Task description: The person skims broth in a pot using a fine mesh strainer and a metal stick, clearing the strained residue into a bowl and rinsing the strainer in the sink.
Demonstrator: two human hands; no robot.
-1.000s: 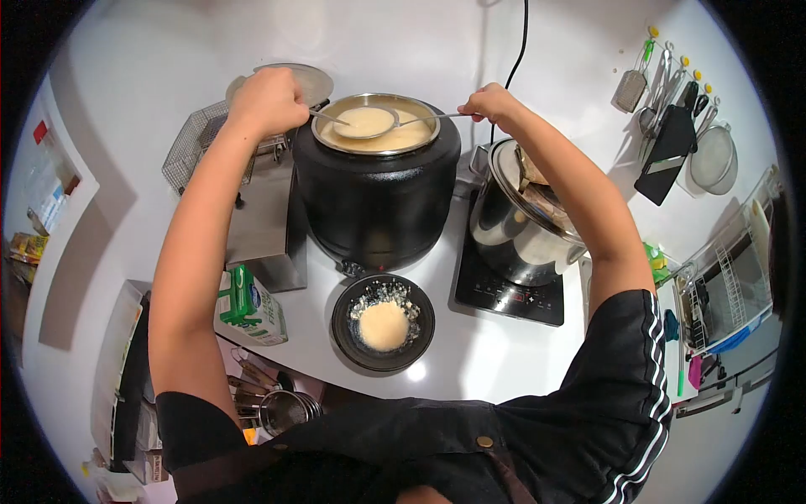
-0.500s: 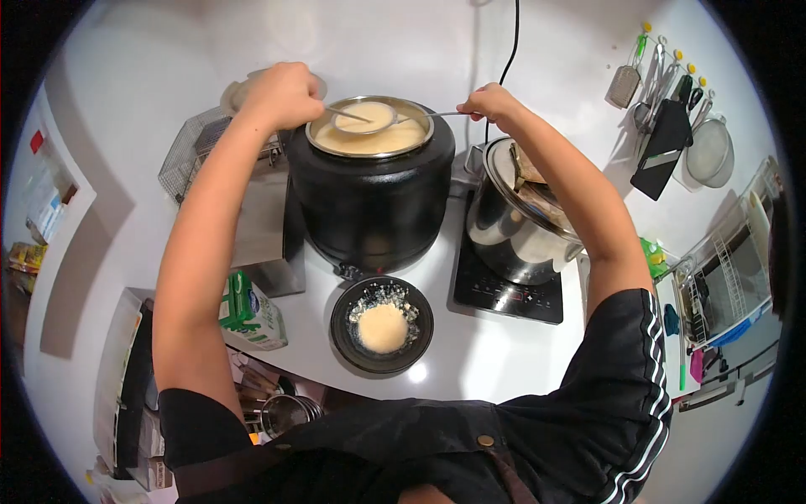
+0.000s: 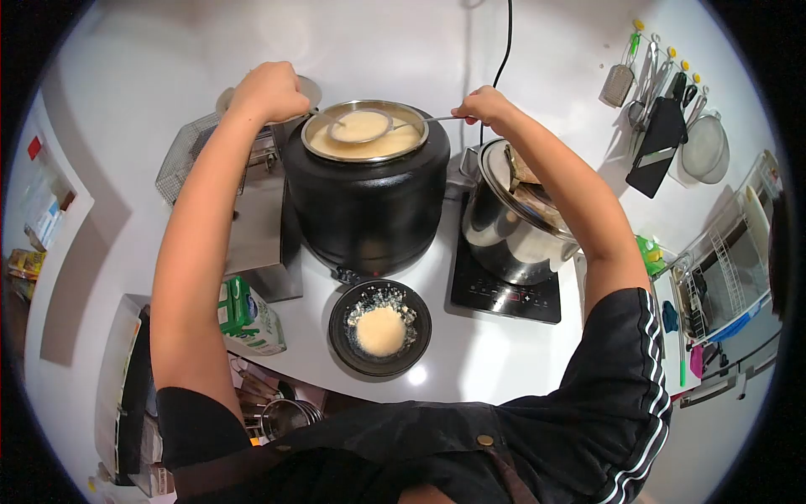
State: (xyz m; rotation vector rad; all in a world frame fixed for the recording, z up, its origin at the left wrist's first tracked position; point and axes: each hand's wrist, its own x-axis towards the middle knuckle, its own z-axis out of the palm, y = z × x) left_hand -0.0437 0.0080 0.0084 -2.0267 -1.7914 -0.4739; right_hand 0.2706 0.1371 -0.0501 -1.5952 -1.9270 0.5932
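Between both closed grips, over the black pot (image 3: 365, 206), pinching a round sieve (image 3: 361, 127) by its handle in the right hand (image 3: 484, 107) and clenching a utensil (image 3: 315, 112) in the left hand (image 3: 270, 91), seemingly for draining creamy liquid (image 3: 407, 139).

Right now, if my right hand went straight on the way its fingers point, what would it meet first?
Your right hand would most likely meet the steel rim of the black soup kettle; height is unclear, so it might pass above.
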